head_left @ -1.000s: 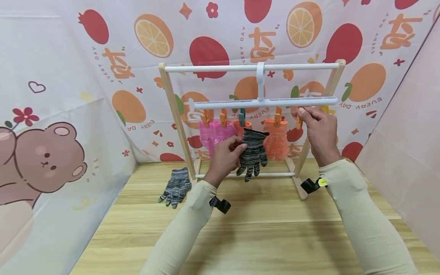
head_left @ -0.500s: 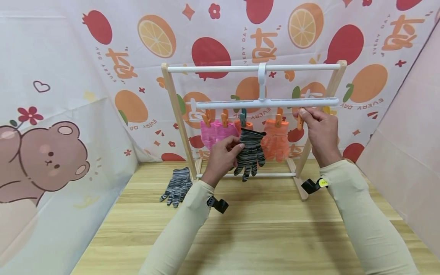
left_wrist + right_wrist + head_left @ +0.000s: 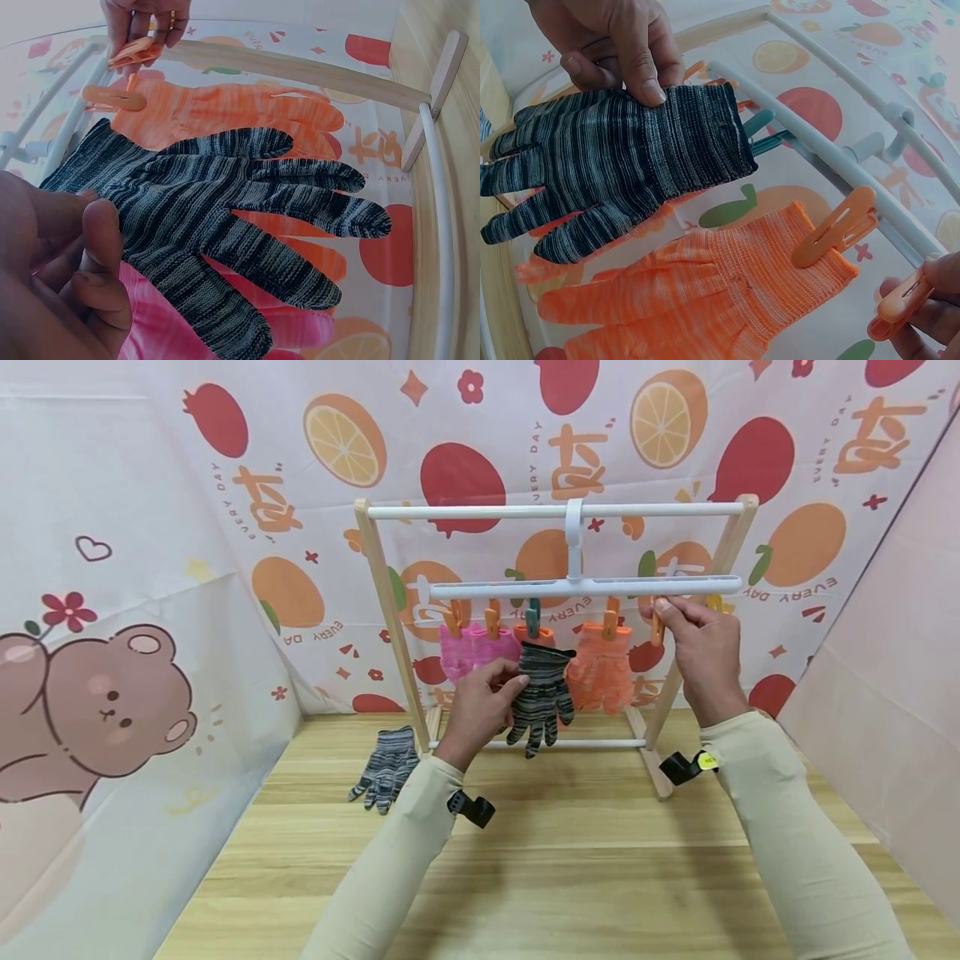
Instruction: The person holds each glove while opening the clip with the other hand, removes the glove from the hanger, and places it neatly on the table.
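A black-and-grey striped knit glove (image 3: 542, 693) hangs fingers down from my left hand (image 3: 483, 702), which pinches its side edge between thumb and fingers. In the right wrist view that glove (image 3: 622, 161) overlaps the orange glove (image 3: 742, 277) behind it. My right hand (image 3: 701, 647) pinches an orange clothespin (image 3: 657, 625) just under the right part of the white hanger bar (image 3: 645, 585). Other orange clothespins (image 3: 612, 618) and a teal clothespin (image 3: 533, 618) hold orange gloves (image 3: 600, 672) and pink gloves (image 3: 480, 652) on the bar.
A second striped glove (image 3: 386, 768) lies on the wooden table (image 3: 570, 877) at the left. The hanger hooks over the top rail (image 3: 465, 512) of a wooden rack (image 3: 390, 618). A yellow clothespin (image 3: 715, 602) shows behind my right hand. A fruit-print cloth (image 3: 465, 485) stands behind.
My left hand has moved slightly left with the striped glove, showing more of the hanging orange glove. My right hand stays on the clothespin at the bar.
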`<state>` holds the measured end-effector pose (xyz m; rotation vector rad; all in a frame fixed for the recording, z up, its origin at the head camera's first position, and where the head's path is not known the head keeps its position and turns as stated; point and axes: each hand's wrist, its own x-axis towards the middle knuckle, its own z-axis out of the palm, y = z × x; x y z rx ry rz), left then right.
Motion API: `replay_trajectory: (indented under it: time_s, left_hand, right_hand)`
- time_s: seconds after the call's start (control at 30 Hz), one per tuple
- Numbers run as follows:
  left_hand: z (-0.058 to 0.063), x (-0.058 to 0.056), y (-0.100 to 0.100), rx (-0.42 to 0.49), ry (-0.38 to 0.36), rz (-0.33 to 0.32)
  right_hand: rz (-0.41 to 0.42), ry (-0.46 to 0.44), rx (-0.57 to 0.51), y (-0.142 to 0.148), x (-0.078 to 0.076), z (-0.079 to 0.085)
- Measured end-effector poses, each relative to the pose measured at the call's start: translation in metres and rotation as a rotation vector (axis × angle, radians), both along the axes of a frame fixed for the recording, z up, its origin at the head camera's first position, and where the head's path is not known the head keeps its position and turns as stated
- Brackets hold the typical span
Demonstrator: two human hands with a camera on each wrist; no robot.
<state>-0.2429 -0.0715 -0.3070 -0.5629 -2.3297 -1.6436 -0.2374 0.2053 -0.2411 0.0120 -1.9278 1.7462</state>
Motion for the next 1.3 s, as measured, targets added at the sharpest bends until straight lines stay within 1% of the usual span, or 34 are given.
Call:
replay_trajectory:
  time_s: [0.1,0.33,0.57,0.83,1.0,1.13,1.3]
  left_hand:
    - [-0.001,-0.001,-0.001,0.004,-0.001,0.001]
    - [-0.002,0.0,-0.002,0.014,-0.012,0.006]
    - [-0.004,-0.001,-0.005,0.012,-0.011,0.008]
    - [-0.004,-0.002,-0.009,0.0,-0.011,0.024]
    - [-0.005,-0.001,-0.009,0.01,-0.016,0.022]
    - [-0.005,-0.001,-0.011,0.015,-0.022,0.024]
    - [-0.005,-0.003,-0.014,0.002,-0.003,0.027]
  right_hand:
    - [-0.005,0.02,0.017,-0.001,-0.001,0.0]
    - [0.061,0.046,-0.034,-0.001,-0.002,0.0]
    - [0.029,0.049,0.009,-0.003,-0.002,-0.002]
    - [0.022,0.05,0.014,-0.002,-0.003,-0.002]
    - [0.05,0.073,-0.02,-0.002,-0.004,-0.002]
    - [0.061,0.092,-0.017,-0.003,-0.004,-0.003]
    - [0.054,0.073,-0.011,-0.001,-0.004,-0.003]
